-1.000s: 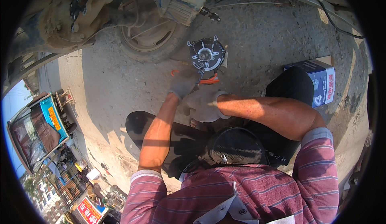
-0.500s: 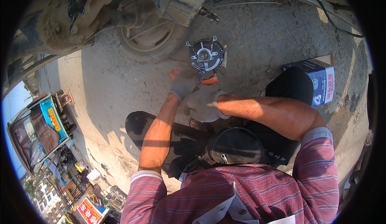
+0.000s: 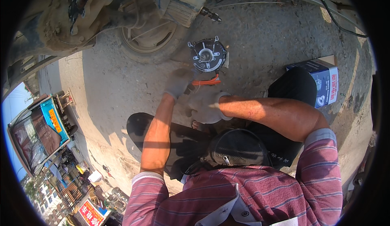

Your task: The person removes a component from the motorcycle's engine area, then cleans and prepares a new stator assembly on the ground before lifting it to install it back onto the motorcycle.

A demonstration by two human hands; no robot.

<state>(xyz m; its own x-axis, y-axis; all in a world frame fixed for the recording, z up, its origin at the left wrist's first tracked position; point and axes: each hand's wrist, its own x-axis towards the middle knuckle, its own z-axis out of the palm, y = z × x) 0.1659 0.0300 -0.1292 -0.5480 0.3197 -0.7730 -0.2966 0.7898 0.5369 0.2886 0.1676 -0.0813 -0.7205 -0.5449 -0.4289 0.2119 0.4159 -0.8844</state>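
Head view: left hand forward beside orange cables, right hand crosswise, grips unclear

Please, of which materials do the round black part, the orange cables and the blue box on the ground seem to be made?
The round black part looks like metal: dark, perhaps painted casing, with silvery hub and arms. The orange cables look plastic- or rubber-coated, smooth and bright. The blue box seems printed cardboard, judging by its plain brown flap.
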